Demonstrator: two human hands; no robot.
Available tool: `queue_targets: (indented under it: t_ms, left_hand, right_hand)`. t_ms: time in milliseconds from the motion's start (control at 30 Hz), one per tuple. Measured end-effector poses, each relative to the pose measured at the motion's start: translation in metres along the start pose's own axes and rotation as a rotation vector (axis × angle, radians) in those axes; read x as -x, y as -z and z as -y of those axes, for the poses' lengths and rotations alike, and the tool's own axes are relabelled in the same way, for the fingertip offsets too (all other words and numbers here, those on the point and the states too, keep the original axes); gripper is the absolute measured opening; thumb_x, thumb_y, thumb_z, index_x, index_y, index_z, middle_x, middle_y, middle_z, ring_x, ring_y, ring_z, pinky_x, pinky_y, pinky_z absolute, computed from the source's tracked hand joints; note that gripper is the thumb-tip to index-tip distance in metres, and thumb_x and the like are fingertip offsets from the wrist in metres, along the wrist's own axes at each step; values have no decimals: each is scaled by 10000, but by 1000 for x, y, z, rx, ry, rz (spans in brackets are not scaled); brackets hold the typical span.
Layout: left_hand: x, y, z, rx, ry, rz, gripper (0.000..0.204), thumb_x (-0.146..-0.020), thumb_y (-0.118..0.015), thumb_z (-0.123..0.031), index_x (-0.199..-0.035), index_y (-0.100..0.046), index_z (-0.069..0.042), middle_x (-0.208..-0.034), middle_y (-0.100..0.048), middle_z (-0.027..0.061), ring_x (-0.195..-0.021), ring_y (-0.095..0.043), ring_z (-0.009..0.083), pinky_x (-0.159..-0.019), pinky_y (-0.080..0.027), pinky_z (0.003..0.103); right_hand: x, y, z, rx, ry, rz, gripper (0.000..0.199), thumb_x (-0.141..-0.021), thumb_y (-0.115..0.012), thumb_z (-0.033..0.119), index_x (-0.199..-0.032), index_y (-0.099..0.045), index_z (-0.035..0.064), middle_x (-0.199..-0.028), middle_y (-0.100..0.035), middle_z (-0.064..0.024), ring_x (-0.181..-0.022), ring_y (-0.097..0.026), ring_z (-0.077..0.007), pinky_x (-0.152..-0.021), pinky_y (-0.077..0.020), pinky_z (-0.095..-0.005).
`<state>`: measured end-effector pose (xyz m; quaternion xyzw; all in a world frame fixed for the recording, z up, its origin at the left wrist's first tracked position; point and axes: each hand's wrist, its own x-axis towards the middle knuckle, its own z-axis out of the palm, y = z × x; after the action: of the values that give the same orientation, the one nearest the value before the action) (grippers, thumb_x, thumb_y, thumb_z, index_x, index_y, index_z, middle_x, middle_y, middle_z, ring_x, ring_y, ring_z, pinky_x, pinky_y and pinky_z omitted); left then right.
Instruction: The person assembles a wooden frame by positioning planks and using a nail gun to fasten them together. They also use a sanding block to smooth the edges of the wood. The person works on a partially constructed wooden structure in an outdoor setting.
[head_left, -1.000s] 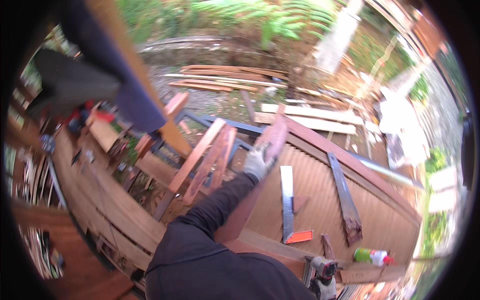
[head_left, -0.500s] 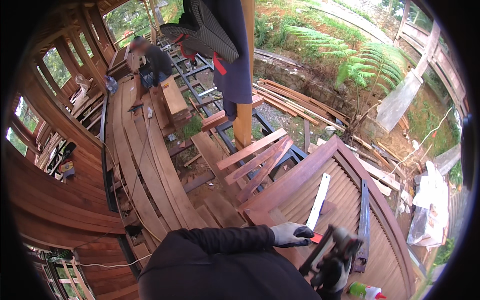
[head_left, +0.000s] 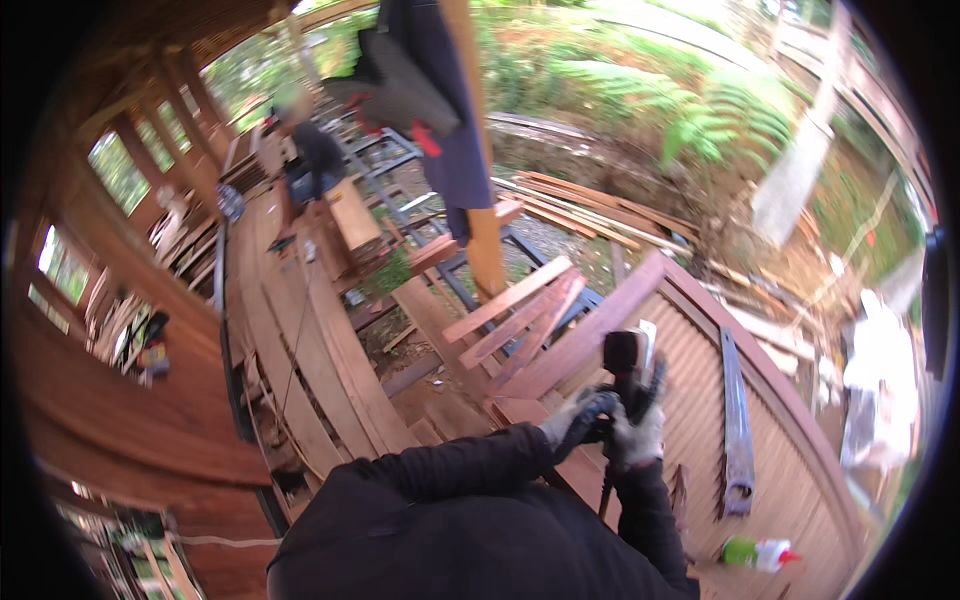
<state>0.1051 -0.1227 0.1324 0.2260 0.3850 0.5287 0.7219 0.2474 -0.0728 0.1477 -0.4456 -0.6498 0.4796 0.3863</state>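
Note:
A black nail gun (head_left: 622,352) with a dark hose is upright in front of me, over the louvred wooden panel (head_left: 690,375). My right hand (head_left: 640,430), in a grey and black glove, closes around its body from the right, with some fingers stretched up along it. My left hand (head_left: 580,420), gloved alike, grips its lower part from the left; the fingertips are blurred. Behind the gun the tip of a white metal straightedge (head_left: 648,338) shows; the rest is hidden. A handsaw (head_left: 737,420) lies on the panel, right of my hands.
A green and white glue bottle (head_left: 757,553) lies near the panel's lower edge. Short boards (head_left: 520,325) rest beyond the frame, beside a wooden post (head_left: 486,250) hung with clothing. Long planks (head_left: 300,330) run along the left. Another person (head_left: 315,155) sits at the far left.
The nail gun has risen from the lower right and moved left, now with its dark head uppermost. My left hand has left the straightedge and come to the gun. The view has shifted slightly.

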Motion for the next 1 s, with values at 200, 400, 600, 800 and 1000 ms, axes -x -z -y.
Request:
queue_targets:
  t_ms: [200, 400, 600, 800, 1000]
  left_hand:
    - [2, 28, -13, -76, -17, -138, 413, -1012, -623, -282, -1344, -577, -42, -1210, -653, 48, -1081, -633, 149, -932, -523, 316]
    - [-33, 87, -2, -274, 45, -214, 384, -1003, -635, -335, -1236, -644, -30, -1112, -677, 42, -965, -646, 140, -828, -536, 299]
    - [-49, 104, -18, -392, -115, -159, 366, -997, -635, -335, -1178, -640, -17, -1095, -684, 72, -965, -642, 149, -827, -533, 308]
    - [-57, 113, -36, 110, 1, -129, 383, -982, -626, -276, -1215, -507, 5, -979, -672, 157, -876, -698, 319, -815, -598, 477]
    - [-102, 124, -71, 212, -84, -128, 274, -995, -559, -310, -1099, -500, -63, -877, -580, 94, -823, -645, 271, -850, -568, 477]
  right_hand:
    - [5, -55, -7, 349, 56, -40, 705, -831, -704, 181, -1431, -408, -39, -1100, -668, -295, -1010, -670, -438, -908, -524, -480]
    - [-19, -67, -5, 374, -84, 157, 381, -877, -656, 274, -1168, -589, 36, -995, -689, -240, -927, -684, -429, -836, -540, -497]
    - [-18, -65, -4, 329, -46, 175, 585, -856, -715, 315, -1305, -524, -9, -1187, -635, -239, -1060, -654, -403, -939, -509, -468]
    - [23, -44, -25, 462, 177, 6, 769, -834, -757, 300, -1461, -431, -4, -1103, -679, -176, -1073, -649, -359, -1022, -448, -476]
    - [-2, -18, -27, 444, 131, -78, 543, -808, -783, 178, -1296, -594, 33, -1018, -696, -138, -972, -669, -314, -885, -516, -423]
